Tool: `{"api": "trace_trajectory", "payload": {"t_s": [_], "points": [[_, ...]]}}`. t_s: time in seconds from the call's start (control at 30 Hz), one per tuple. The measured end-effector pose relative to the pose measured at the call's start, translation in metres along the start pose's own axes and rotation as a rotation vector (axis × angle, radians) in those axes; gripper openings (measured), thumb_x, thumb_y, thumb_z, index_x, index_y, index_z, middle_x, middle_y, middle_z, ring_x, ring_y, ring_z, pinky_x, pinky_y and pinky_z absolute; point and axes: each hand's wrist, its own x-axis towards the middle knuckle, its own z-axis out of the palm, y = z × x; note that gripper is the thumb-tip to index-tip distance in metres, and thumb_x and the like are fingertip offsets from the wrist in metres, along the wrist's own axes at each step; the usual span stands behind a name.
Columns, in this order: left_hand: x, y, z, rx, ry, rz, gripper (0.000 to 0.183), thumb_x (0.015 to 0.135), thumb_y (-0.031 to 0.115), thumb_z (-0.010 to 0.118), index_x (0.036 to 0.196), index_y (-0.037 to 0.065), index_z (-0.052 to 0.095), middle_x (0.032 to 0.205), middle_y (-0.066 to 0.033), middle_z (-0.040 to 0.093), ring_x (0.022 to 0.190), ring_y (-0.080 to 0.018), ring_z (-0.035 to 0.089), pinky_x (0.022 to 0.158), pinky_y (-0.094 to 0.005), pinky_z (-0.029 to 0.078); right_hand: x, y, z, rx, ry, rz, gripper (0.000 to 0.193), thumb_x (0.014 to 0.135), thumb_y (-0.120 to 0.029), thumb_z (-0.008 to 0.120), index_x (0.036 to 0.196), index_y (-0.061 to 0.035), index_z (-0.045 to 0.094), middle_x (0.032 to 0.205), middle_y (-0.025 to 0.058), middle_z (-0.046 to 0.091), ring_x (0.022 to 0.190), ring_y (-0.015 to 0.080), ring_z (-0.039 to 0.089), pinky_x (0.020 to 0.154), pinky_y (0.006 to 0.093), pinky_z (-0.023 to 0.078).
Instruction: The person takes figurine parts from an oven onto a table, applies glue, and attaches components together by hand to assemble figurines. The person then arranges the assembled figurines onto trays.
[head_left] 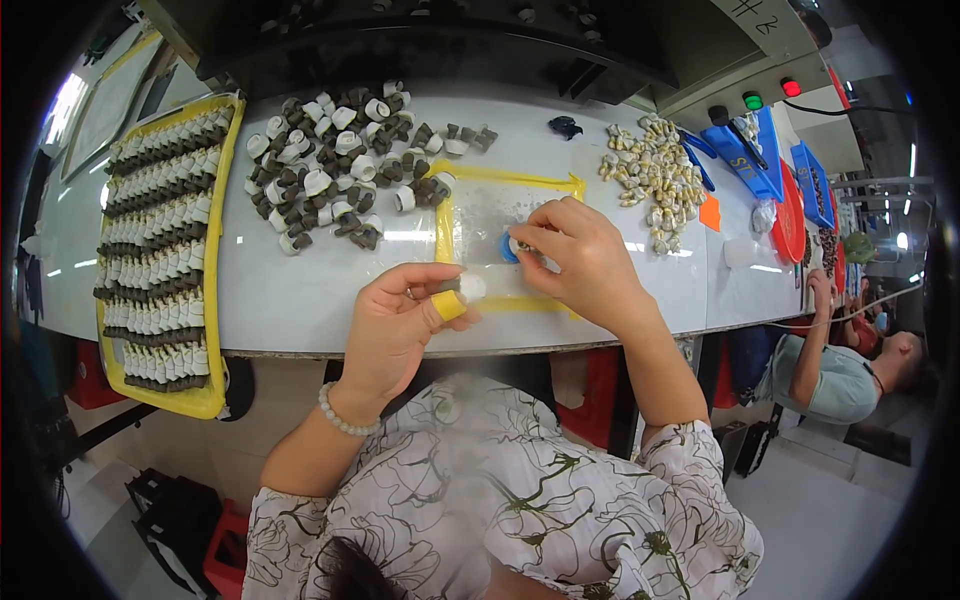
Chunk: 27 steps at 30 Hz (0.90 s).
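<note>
Two bare hands work over a glossy white tabletop (400, 245). The left hand (395, 315), yellow wrap around its thumb, is nearly closed, thumb and fingers gripping a small grey-and-white plastic fitting (468, 288); the fingers and glare obscure its shape. The right hand (585, 255), toward one o'clock, has thumb and forefinger pinched on a tiny whitish-and-brass piece (522, 246), mostly covered, beside a round blue plastic part (508, 247); whether these two are joined is impossible to tell. Beneath lies a clear sheet edged in yellow tape (445, 225), its lower part hidden by the hands.

Around ten to eleven o'clock spreads a heap of grey-and-white plastic fittings (335, 165). At nine o'clock stands a yellow-rimmed tray (222, 220) of similar pieces in rows. At two o'clock lies a pile of small brass-and-white parts (655, 180). At three o'clock, a seated co-worker (835, 370) appears sideways, legs partly hidden.
</note>
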Motion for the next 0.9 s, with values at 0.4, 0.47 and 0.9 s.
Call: {"api": "trace_trajectory", "payload": {"t_s": [0.4,0.47,0.9], "points": [[0.005,-0.008,0.008,0.020,0.030,0.070,0.026,0.088,0.000,0.059,0.114,-0.005,0.056,0.096,-0.0146,0.065,0.085,-0.0242,0.067,0.075,-0.0302,0.056,-0.004,0.000,0.004,0.094,0.107,0.048,0.021,0.064,-0.003,0.070,0.085,-0.0062,0.070,0.080,0.0057,0.061,0.071,0.0241,0.060,0.061,0.0350,0.050],[0.005,-0.008,0.007,0.048,0.014,0.068,0.026,0.088,0.000,0.059,0.114,-0.005,0.056,0.096,-0.0147,0.065,0.085,-0.0240,0.067,0.075,-0.0302,0.056,-0.004,0.001,0.004,0.086,0.091,0.048,0.021,0.064,-0.003,0.070,0.085,-0.0064,0.070,0.080,0.0058,0.062,0.071,0.0244,0.060,0.062,0.0351,0.050],[0.005,-0.007,0.009,0.068,0.044,0.066,0.025,0.088,0.000,0.059,0.112,-0.005,0.057,0.099,-0.0173,0.066,0.082,-0.0253,0.068,0.073,-0.0317,0.058,-0.009,-0.021,-0.007,0.724,0.044,0.238,0.029,0.071,-0.001,0.070,0.099,-0.0065,0.071,0.090,0.0076,0.063,0.076,0.0165,0.062,0.068,0.0262,0.050]]}}
